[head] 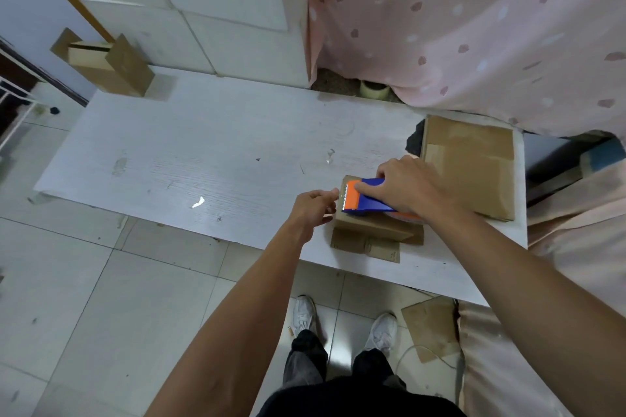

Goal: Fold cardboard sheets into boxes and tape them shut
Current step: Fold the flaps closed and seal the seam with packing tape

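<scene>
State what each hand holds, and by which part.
Right hand grips the tape dispenser by its blue body. Left hand, at the box end: cannot tell.

The right hand (403, 186) is gripping a blue-and-orange tape dispenser (364, 197) on top of a small cardboard box (369, 225) — the left hand (313, 208) is pinching at the box's left edge, beside flat cardboard sheets (469, 162) lying on the white table (203, 152).

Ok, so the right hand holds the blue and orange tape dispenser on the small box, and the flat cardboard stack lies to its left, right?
Not quite: the head view shows the flat cardboard stack lying to the right of the small box, not the left. The rest stands: the right hand grips the tape dispenser on top of that box.
</scene>
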